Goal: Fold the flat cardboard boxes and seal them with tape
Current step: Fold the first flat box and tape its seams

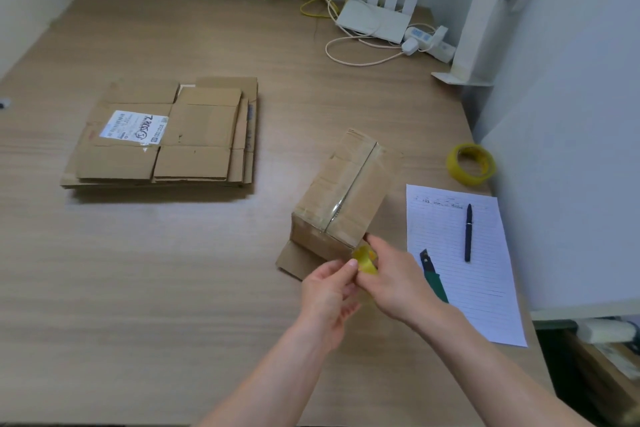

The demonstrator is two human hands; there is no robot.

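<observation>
A folded cardboard box (346, 194) stands on the wooden table, its top seam covered by clear tape and one flap lying flat at its near end. Just in front of that end, my left hand (329, 298) and my right hand (391, 281) together pinch a small crumpled yellow piece of tape (364, 262). A stack of flat cardboard boxes (166, 139) lies at the left, the top one bearing a white shipping label. The yellow tape roll (471, 165) sits to the right of the box.
A lined paper sheet (485, 270) lies at the right with a dark pen (468, 232) on it and a green utility knife (433, 277) at its left edge. A white router (375, 19), cables and a power strip (429, 40) occupy the back. The wall stands close on the right.
</observation>
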